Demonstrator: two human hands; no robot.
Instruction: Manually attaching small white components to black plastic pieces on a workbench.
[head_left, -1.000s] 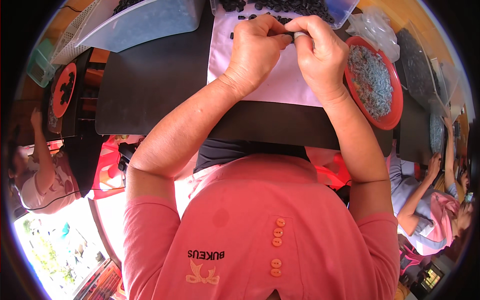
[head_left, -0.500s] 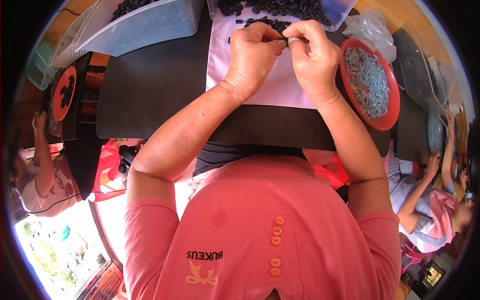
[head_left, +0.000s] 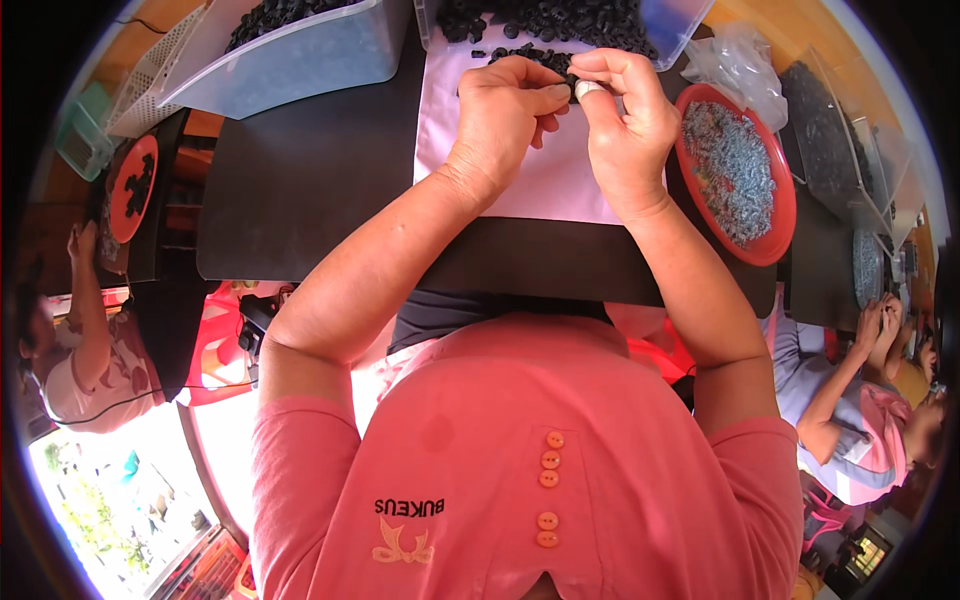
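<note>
My left hand (head_left: 505, 118) and my right hand (head_left: 628, 125) meet above a pale cloth (head_left: 560, 190), fingertips nearly touching. Between thumb and forefinger the left pinches a small black part (head_left: 573, 88), mostly covered by the fingers. The right thumb and forefinger close against the same spot; whether they grip a second small piece is hidden. Just beyond my fingers lies a loose pile of small black parts (head_left: 530, 52). Close to my right wrist stands a red oval tray (head_left: 787, 215) of small, clear, silvery pieces (head_left: 735, 175).
A translucent bin (head_left: 300, 75) with black parts stands at the far left, and another bin (head_left: 680, 25) lies tipped beyond the cloth. A crumpled plastic bag (head_left: 740, 65) rests behind the red tray. Co-workers sit left (head_left: 90, 370) and right (head_left: 850, 430).
My fingers have shifted slightly down with the black part, and the left hand's lower fingers now show below it. The view has moved a little. A co-worker's hands at right have come together.
</note>
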